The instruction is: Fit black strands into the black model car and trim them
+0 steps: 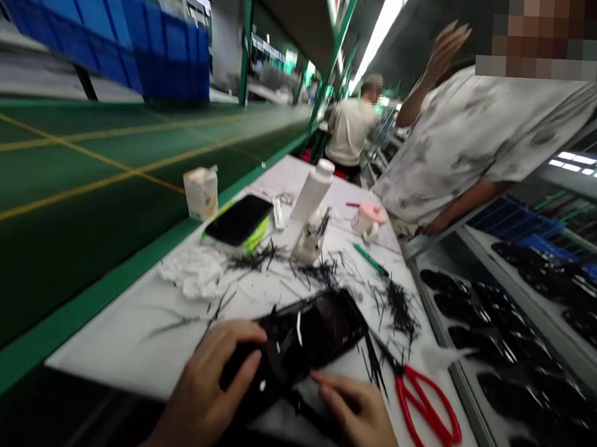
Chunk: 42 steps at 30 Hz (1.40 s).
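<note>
We grip a glossy black shoe point(318, 324) over a white worktable point(116, 347) strewn with black clippings point(399, 309).

Our left hand point(202, 385) curls closely round the shoe's near side; our right hand point(358, 413) lies half open, touching the shoe's lower edge with no clear grip. Red-handled scissors point(423, 410) lie just beside the shoe. Farther along the table are crumpled white cloth point(193, 271), a green marker point(371, 261), a black phone point(239, 219), a white plastic bottle point(313, 191) and a pink-lidded jar point(371, 217). A rack of black shoes point(493, 334) runs along the right, a green conveyor belt point(81, 172) along the left. A co-worker point(477, 146) in a patterned white T-shirt stands past the table's far end, one hand raised.
</note>
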Tool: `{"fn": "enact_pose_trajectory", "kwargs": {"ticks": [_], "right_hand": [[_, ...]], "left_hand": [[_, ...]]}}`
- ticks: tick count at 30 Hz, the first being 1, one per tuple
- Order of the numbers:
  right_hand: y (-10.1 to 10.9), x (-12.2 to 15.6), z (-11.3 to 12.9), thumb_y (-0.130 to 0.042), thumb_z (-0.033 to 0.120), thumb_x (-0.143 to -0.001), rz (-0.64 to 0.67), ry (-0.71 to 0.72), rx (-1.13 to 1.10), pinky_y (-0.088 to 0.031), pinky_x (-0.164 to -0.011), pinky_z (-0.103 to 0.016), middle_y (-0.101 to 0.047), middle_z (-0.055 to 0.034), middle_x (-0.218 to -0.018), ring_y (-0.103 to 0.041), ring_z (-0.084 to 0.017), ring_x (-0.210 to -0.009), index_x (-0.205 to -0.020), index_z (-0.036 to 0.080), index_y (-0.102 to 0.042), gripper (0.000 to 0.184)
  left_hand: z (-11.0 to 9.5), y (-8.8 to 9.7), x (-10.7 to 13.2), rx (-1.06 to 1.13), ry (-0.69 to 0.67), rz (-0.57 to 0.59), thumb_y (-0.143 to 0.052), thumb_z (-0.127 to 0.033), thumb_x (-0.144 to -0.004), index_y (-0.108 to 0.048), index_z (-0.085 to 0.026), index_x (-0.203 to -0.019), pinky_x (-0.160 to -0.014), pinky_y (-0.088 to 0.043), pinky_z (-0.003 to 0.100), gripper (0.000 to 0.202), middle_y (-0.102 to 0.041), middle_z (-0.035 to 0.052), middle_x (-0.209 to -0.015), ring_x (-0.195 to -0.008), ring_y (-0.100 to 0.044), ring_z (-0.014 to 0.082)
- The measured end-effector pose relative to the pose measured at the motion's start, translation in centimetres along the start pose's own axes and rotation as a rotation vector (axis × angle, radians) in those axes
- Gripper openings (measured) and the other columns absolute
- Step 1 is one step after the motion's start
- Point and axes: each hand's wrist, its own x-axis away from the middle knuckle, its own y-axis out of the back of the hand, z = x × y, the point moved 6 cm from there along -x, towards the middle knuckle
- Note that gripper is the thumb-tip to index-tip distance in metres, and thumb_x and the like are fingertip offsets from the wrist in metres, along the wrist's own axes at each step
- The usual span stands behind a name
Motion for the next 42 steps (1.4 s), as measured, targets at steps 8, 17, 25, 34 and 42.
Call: {"fn": "enact_pose_trajectory", "kwargs": {"ticks": [8,17,25,34,42], "right_hand": [[0.5,0.0,-1.0,-0.066,0.035,-0.087,0.0,-0.03,-0.151,-0.048,-0.054,-0.024,-0.075,-0.0032,-0.076,-0.062,-0.015,-0.062,-0.103,0.024,-0.08,0.024],[0.4,0.0,-0.9,-0.064,0.033,-0.087,-0.012,-0.019,-0.121,-0.042,-0.048,-0.023,-0.071,-0.002,-0.068,-0.054,-0.012,-0.053,-0.102,0.02,-0.08,0.025],[0.4,-0.2,0.0,-0.061,0.03,-0.09,0.026,0.015,0.037,-0.055,-0.066,-0.027,-0.079,-0.0059,-0.102,-0.073,-0.022,-0.088,-0.103,0.02,-0.079,0.024],[0.6,-0.2,0.5,-0.061,0.03,-0.092,0.085,0.032,0.175,-0.057,-0.071,-0.027,-0.078,-0.0049,-0.105,-0.074,-0.023,-0.092,-0.107,0.022,-0.078,0.024],[0.6,-0.5,0.0,-0.061,0.036,-0.092,0.14,-0.1,0.055,-0.041,-0.05,-0.021,-0.07,-0.0022,-0.068,-0.059,-0.012,-0.057,-0.105,0.021,-0.078,0.027]], "left_hand": [[0.9,0.1,1.7,-0.117,0.227,0.072,-0.055,-0.03,-0.094,-0.053,-0.028,-0.128,-0.116,-0.04,0.04,0.034,-0.057,0.0026,-0.136,-0.132,-0.052,0.025],[0.1,-0.7,0.8,-0.155,0.2,0.093,-0.054,-0.031,-0.095,-0.058,-0.027,-0.122,-0.113,-0.042,0.04,0.027,-0.06,0.0035,-0.135,-0.129,-0.055,0.0237],[-0.1,-0.6,1.2,-0.123,0.183,0.094,-0.054,-0.026,-0.094,-0.059,-0.024,-0.119,-0.113,-0.042,0.041,0.025,-0.06,0.0056,-0.134,-0.127,-0.055,0.0234],[0.0,-0.7,1.3,-0.11,0.159,0.103,-0.053,-0.024,-0.094,-0.059,-0.023,-0.119,-0.112,-0.042,0.041,0.026,-0.06,0.0066,-0.133,-0.126,-0.056,0.0229],[-0.3,-0.6,1.1,-0.115,0.093,0.084,-0.054,-0.019,-0.094,-0.059,-0.021,-0.119,-0.111,-0.042,0.037,0.025,-0.061,0.0065,-0.131,-0.124,-0.056,0.0201]]}}
